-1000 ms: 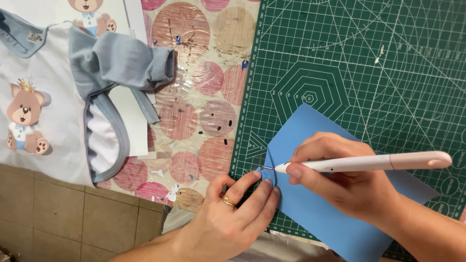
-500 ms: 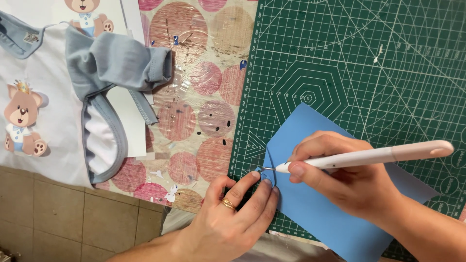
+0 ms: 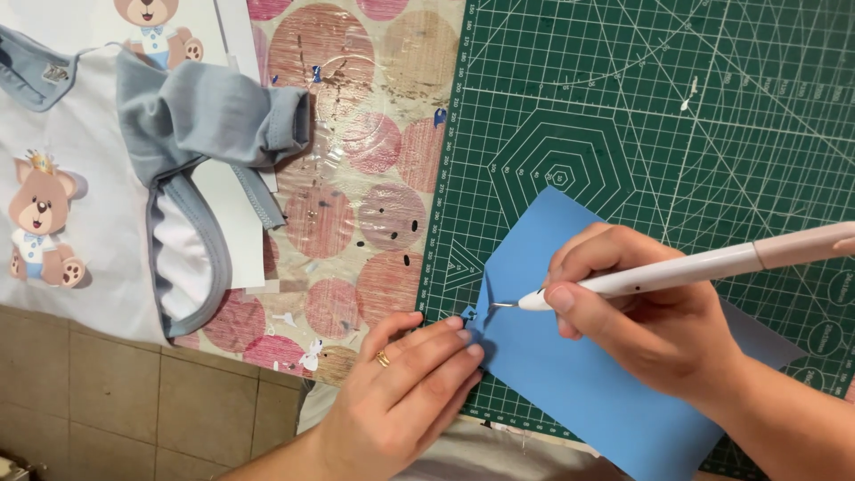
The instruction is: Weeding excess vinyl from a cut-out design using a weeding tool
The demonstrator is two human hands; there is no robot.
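Matt blue paper sheet point(image 3: 570, 392) lies on a smooth, matt green cutting mat point(image 3: 659, 116), the pen knife point(image 3: 695, 267) looks glossy pale plastic, and at nine o'clock soft grey-and-white cloth garment point(image 3: 116, 178) lies creased.

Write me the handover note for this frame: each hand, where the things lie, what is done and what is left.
Left hand: fingertips press the left edge of the blue sheet flat on the green cutting mat; a ring shows on one finger.
Right hand: grip closed on the white craft knife, its tip at the sheet's left edge, beside a small cut-out notch.
Nearby: a white garment with bear prints and grey trim lies on the patterned table cover to the left.
Done: a small cut at the sheet's edge. Left: the rest of the sheet looks uncut.
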